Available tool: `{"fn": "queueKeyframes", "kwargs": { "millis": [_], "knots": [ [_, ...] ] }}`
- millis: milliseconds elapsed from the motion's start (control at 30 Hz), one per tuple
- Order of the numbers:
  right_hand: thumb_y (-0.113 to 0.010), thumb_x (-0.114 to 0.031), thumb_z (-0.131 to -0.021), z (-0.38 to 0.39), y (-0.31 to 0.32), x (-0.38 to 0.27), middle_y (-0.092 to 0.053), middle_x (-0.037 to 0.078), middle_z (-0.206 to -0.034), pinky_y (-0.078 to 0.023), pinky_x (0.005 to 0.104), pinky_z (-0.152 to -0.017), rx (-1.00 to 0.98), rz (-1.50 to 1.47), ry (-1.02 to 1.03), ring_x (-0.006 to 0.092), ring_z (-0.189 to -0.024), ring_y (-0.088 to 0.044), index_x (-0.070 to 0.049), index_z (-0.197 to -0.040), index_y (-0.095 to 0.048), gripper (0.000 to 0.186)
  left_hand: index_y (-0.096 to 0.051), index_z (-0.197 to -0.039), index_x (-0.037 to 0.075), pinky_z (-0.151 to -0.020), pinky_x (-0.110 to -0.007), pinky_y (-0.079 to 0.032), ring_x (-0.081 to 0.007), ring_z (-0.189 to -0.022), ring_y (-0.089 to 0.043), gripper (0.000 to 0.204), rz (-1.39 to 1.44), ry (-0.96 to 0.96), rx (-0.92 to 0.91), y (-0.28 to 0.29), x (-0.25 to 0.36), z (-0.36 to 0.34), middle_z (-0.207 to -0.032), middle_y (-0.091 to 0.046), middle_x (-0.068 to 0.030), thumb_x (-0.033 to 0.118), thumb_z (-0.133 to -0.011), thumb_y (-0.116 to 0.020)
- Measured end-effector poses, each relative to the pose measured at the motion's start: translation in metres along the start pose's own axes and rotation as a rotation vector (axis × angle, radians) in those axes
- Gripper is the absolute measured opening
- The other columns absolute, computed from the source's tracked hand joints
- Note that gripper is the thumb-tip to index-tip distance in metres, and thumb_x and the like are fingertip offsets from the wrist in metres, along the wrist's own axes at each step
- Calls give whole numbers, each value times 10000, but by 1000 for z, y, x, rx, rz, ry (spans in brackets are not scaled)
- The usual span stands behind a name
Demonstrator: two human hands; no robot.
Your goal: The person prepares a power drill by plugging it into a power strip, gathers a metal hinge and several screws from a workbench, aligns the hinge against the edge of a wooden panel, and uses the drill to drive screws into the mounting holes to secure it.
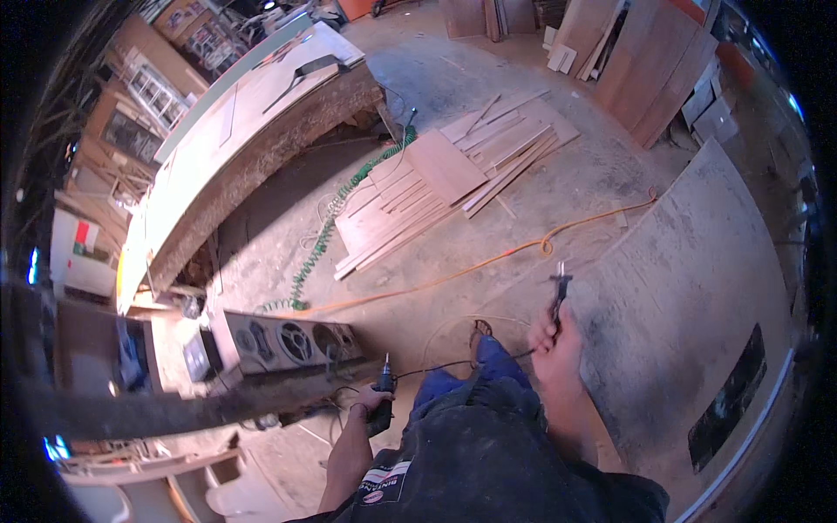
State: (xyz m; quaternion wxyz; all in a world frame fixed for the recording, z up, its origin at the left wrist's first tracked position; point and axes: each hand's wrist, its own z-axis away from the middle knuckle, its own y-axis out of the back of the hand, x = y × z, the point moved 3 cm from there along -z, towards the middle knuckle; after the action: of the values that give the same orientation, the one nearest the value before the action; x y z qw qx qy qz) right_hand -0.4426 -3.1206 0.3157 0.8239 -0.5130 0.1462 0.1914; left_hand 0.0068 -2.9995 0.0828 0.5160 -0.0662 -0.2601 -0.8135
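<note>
In the head view my left hand (371,402) grips a black corded power drill (382,389) with its bit pointing up, beside a dark beam (218,412). My right hand (556,347) holds a black electrical plug (560,287) upright, its metal pins showing at the top. A black cord (436,366) runs across in front of my legs between the two hands. The drill's body is partly hidden by my left hand.
A long curved workbench (222,122) stands upper left. Wooden boards (445,170) lie on the floor, with a green coiled hose (323,240) and an orange cord (471,261). A speaker-like box (266,343) stands left, a large sheet (680,279) right, leaning panels (654,70) behind.
</note>
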Motion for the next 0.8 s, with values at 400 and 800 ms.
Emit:
{"fn": "queueKeyframes", "kwargs": {
  "millis": [400, 800],
  "knots": [
    [-611, -261, -1060, -351, -189, -126, -457, -27, -748, -302, 221, -483, -34, 76, 477, 55, -539, -373, -83, -1051, -551, 187, -710, -1142, 53, -673, -426, -572, -279, -741, -686, 515, 67, 158, -89, 165, 259, -271, -950, -712, -119, 267, -702, -868],
    [-566, -312, -1083, -627, -259, -202, -413, -54, -699, -277, 212, -442, 353, 201, 615, 38, -506, -347, -67, -1073, -617, 250, -732, -1124, 54, -724, -394, -604, -245, -780, -723, 516, 95, -106, -185, 257, 766, -468, -943, -741, -112, 235, -665, -882]
  ]
}}
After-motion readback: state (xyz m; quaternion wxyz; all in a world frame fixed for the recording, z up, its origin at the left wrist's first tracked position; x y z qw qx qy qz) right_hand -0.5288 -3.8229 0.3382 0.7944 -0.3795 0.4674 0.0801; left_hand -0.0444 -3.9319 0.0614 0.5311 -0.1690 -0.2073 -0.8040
